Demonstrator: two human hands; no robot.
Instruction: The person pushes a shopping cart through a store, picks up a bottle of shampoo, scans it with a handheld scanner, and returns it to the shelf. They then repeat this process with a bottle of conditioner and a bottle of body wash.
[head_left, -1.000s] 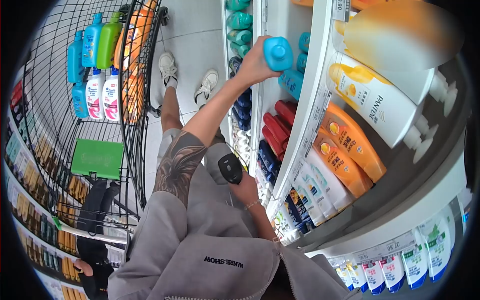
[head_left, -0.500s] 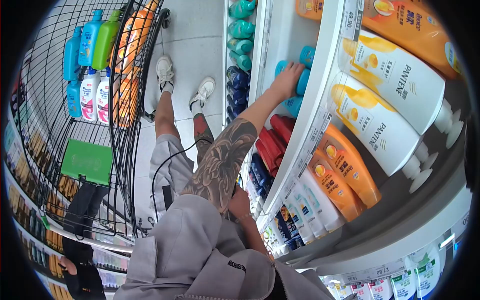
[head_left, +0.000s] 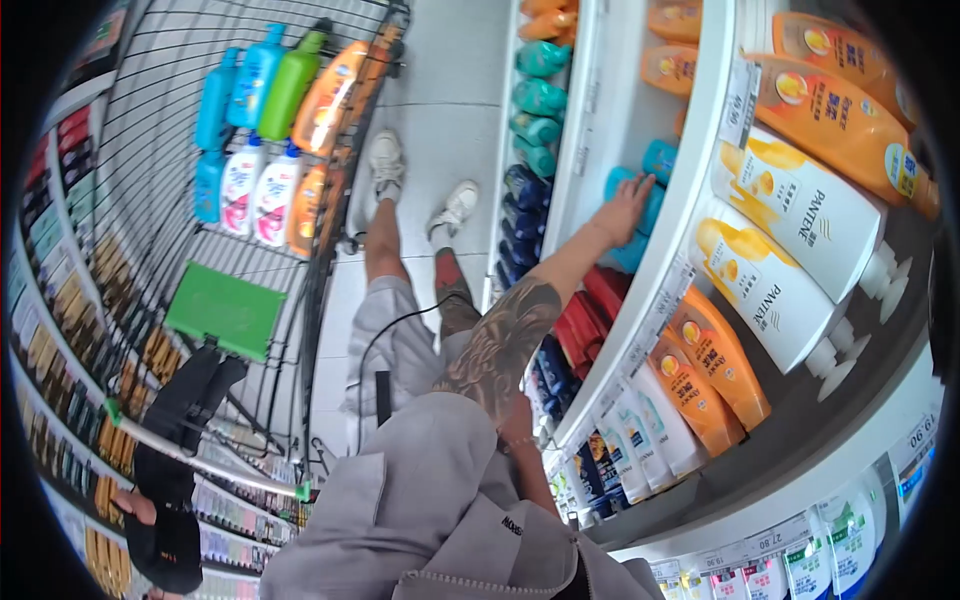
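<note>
At the end of my tattooed left arm, my left hand (head_left: 622, 210) is on the upper shelf at the right, fingers curled over a turquoise bottle (head_left: 628, 252) in a small group. Another turquoise bottle (head_left: 659, 160) stands just beyond the fingertips. Red bottles (head_left: 590, 318) lie below my forearm. My right hand (head_left: 515, 420) is low near my waist, partly behind my left arm; its fingers are hidden. White Pantene pump bottles (head_left: 765, 290) and orange Rejoice bottles (head_left: 716, 355) are on the nearer shelf at the right.
A wire shopping cart (head_left: 292, 370) on the left carries turquoise, green, white-and-pink and orange bottles, and has a green panel (head_left: 226, 310). Someone in black (head_left: 165, 520) is at the lower left. Shelf edges (head_left: 690, 270) with price tags run along my right.
The whole view has shifted, with cart and shelves appearing farther right and lower. My left hand stays at the turquoise bottles. The cart's green panel shows at a different tilt.
</note>
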